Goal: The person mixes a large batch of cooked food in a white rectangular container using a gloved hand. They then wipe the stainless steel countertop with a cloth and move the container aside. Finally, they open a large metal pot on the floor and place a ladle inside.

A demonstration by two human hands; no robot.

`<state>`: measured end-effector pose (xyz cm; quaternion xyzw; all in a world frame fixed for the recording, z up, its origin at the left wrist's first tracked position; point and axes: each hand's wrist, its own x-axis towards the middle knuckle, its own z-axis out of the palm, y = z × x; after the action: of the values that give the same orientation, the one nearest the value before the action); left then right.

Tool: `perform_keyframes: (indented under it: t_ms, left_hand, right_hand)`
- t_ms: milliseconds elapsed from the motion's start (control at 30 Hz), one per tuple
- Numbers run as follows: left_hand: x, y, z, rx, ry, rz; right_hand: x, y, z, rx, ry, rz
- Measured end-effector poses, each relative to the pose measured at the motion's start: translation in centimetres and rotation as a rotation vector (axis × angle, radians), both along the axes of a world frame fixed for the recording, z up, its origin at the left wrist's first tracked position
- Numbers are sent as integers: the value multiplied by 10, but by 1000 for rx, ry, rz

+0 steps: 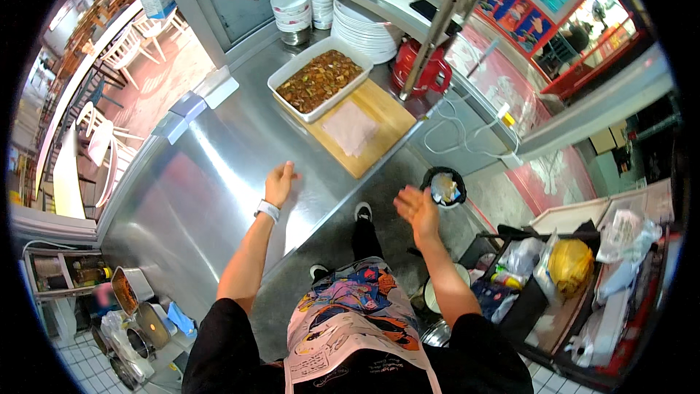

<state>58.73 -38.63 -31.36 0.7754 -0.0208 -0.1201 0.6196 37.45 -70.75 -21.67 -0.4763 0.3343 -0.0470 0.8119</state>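
Note:
My left hand [280,184] hovers above the steel counter with nothing in it, its fingers loosely apart and a pale band [267,210] round the wrist. Off the counter's front edge, my right hand [418,211] is held over the floor, empty, fingers spread. Ahead of both hands lies a wooden cutting board [397,118] bearing a folded pink cloth [351,128]. A white rectangular tub [281,97] full of brown chopped food [321,79] rests partly on the board's far left end. Neither hand touches these things.
Stacked white plates [362,36], bowls [291,4] and a red kettle-like appliance [423,69] stand at the counter's back. A lined trash bin [445,188] is on the floor to the right, beyond my right hand. Crates of bagged goods [569,266] sit at far right.

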Motion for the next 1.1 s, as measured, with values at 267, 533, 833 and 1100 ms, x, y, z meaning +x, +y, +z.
perform_keyframes:
  t_ms: [267, 533, 833, 1100]
  left_hand:
    - [155, -60, 56, -363, 391, 323]
    - [215, -69, 52, -351, 630, 420]
    - [166, -61, 99, -492, 708, 423]
    - [17, -27, 115, -725, 595, 559]
  right_hand:
    - [360, -121, -30, -1146, -231, 61]
    - [524, -110, -47, -1154, 226, 790]
    - [516, -74, -21, -1234, -68, 688]
    - [496, -14, -53, -1588, -599, 865]
